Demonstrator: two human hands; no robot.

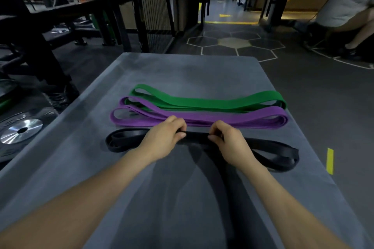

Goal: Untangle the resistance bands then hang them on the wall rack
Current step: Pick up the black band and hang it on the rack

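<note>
3 folded resistance bands lie side by side across a grey padded mat point(182, 70): the green band point(212, 101) farthest, the purple band point(202, 117) in the middle, the black band point(273, 151) nearest. The left hand point(162, 139) and right hand point(230, 141) both pinch the black band's middle, fingers curled over it, thumbs underneath. A weight plate point(22, 130) lies on the floor at left.

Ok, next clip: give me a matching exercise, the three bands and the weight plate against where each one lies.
Things:
1. green band
2. purple band
3. black band
4. weight plate

Places:
A. nearest the person, pinched by both hands
B. on the floor, left of the mat
C. farthest across the mat
D. middle of the three

Pairs: 1-C, 2-D, 3-A, 4-B
</note>
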